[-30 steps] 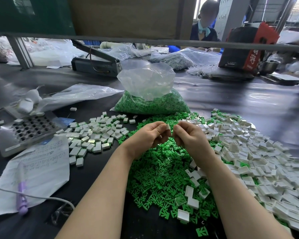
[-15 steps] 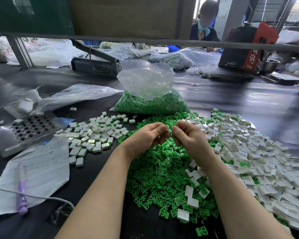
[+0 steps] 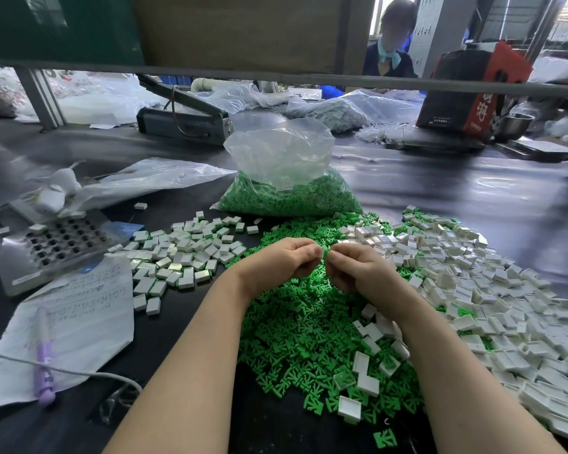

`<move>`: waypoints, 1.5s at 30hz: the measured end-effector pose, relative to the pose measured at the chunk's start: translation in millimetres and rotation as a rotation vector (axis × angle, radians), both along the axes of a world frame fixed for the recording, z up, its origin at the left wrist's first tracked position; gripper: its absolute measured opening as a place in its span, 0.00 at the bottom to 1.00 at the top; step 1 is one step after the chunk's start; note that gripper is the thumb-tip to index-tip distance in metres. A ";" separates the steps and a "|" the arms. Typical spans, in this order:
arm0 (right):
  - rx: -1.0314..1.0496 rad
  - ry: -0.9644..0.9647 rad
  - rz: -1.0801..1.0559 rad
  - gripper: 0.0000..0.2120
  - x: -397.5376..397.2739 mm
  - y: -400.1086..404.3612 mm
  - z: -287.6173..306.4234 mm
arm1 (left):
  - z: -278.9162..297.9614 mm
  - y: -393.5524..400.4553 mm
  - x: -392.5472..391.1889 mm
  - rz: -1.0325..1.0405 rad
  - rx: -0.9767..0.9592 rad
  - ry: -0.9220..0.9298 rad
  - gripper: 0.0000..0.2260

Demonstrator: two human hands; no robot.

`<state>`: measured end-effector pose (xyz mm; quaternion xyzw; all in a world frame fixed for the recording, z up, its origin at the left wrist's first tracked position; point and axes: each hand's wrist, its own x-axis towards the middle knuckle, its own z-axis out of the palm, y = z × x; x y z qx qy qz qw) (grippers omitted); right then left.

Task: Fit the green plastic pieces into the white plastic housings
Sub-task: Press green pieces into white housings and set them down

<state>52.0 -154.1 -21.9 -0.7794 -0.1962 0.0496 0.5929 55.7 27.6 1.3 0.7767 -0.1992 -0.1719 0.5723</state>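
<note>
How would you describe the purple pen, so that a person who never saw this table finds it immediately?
Start at the large handwritten paper at the near left of the dark table. The pen lies on the paper's left part, pointing roughly toward the viewer. It is the only purple thing there, and a grey cable crosses over it.

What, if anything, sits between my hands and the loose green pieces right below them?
Nothing visible. The left hand and right hand pinch a small green piece together directly above the loose green pieces, with open air between.
</note>
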 end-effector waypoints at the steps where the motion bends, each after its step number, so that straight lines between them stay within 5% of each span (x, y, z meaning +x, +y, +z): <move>1: 0.013 0.009 0.013 0.16 0.2 -0.3 -0.3 | 0.4 0.0 -0.2 -0.003 0.025 -0.014 0.13; 14: 0.078 0.129 0.164 0.10 -0.7 -9.0 0.9 | 6.1 -0.8 -6.9 -0.069 0.123 0.011 0.13; 45: -0.008 0.119 0.113 0.08 -2.3 -8.0 3.0 | 1.2 -3.0 -3.2 -0.074 0.167 -0.005 0.14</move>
